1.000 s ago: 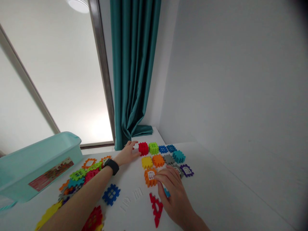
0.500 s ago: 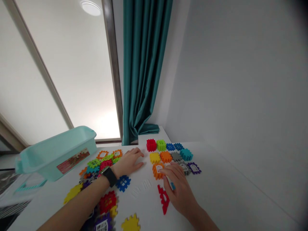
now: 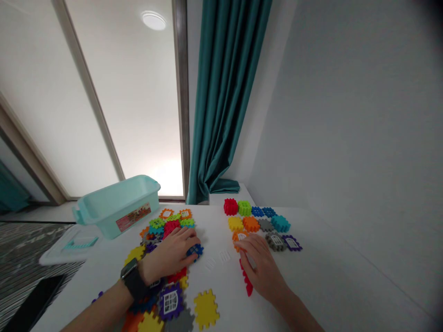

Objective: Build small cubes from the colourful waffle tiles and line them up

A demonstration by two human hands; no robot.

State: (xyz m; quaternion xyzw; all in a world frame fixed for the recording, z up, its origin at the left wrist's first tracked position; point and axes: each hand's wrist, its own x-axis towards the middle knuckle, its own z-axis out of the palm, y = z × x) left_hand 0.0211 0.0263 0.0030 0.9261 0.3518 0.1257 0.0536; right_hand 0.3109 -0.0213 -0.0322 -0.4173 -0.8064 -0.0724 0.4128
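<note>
My left hand (image 3: 175,252) is bent over a blue window tile (image 3: 195,251), thumb and fingers closing on its edges. Under and around that wrist spreads a heap of notched plastic tiles, with a purple window tile (image 3: 170,301) at the near side. My right hand (image 3: 260,268) has its fingers curled together, fingertips beside a stack of orange window tiles (image 3: 240,237). A small pale piece shows between its thumb and palm, too hidden to name. Partly beneath this hand lies a red triangular piece (image 3: 248,285).
Sorted stacks stand at the back right: red (image 3: 230,207), lime (image 3: 244,208), orange (image 3: 251,224), teal (image 3: 280,223) and others. Clear window pieces (image 3: 224,256) and a yellow tile (image 3: 206,309) lie mid-table. A mint tub (image 3: 110,203) and its lid (image 3: 65,249) sit left.
My left hand has moved back and down from near the sorted stacks onto the blue window tile. My right hand stays near the orange stack. The view has swung left.
</note>
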